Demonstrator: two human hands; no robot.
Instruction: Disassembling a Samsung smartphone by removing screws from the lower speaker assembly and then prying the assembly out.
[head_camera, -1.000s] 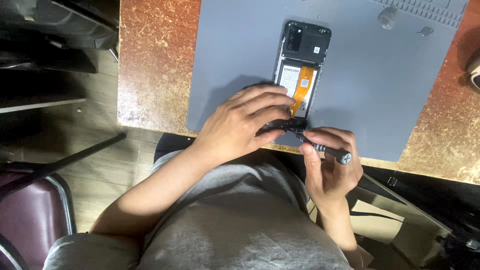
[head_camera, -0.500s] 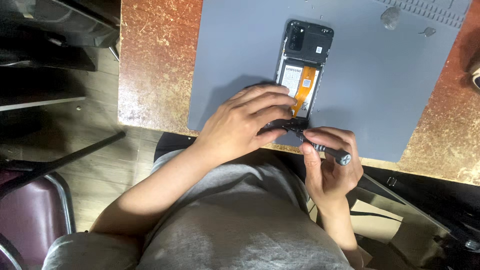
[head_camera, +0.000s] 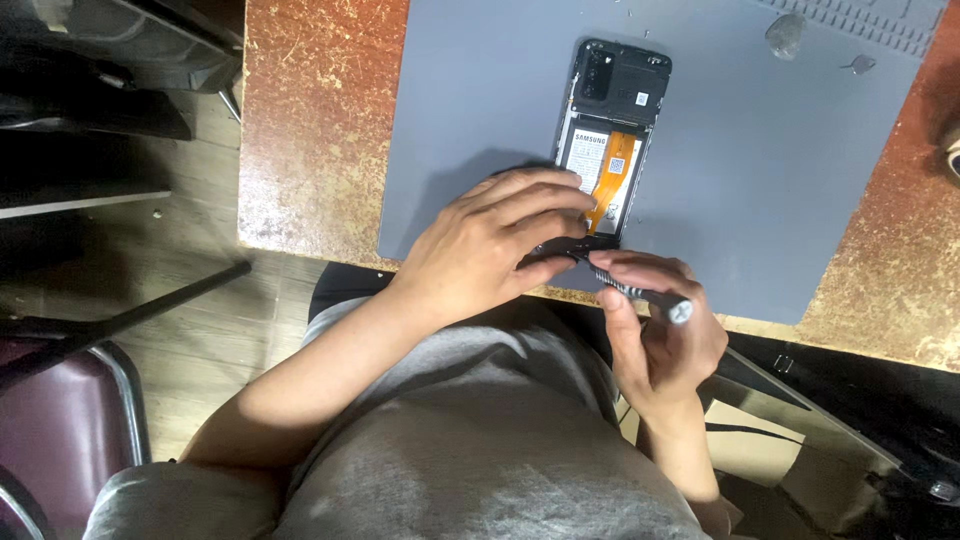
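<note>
Your left hand (head_camera: 490, 245) lies flat, fingers spread, pinning the opened phone (head_camera: 605, 150) to the grey mat (head_camera: 760, 180). Your right hand (head_camera: 655, 330) grips a screwdriver (head_camera: 635, 292), tip at the phone's lower end.

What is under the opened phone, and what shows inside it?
The phone lies on a grey mat. Inside show a battery and an orange ribbon cable. The left hand covers its lower end.

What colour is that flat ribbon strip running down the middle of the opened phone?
Orange. The ribbon strip on the opened phone shows best in the head view.
</note>
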